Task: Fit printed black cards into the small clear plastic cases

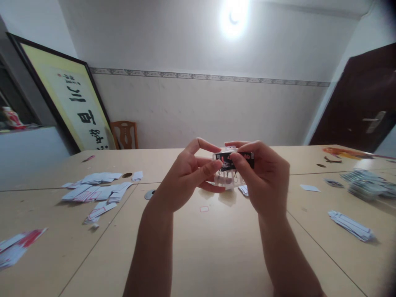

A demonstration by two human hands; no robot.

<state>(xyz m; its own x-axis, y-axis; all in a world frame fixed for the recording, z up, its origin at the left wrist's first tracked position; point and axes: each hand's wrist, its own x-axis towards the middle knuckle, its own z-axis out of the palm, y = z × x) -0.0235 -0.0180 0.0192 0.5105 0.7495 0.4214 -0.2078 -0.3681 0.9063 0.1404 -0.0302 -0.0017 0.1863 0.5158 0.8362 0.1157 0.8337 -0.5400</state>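
A small clear plastic case [227,181] is held up above the table between my two hands. Across its front lies a black label [228,164] with red and white print, and small dark shapes show through the plastic below it. My left hand [182,177] grips the case's left end, thumb on the front and fingers at the top and underneath. At the other end, my right hand [264,175] pinches it, with the thumb pressed on the label and fingers behind. Those rear fingers are partly hidden.
White paper slips [102,192] lie in piles on the left of the table [210,255], with red-marked papers [20,247] nearer. To the right are a bundle of paper strips [351,225] and a stack of clear packs [366,183]. A wooden chair [125,134] stands behind.
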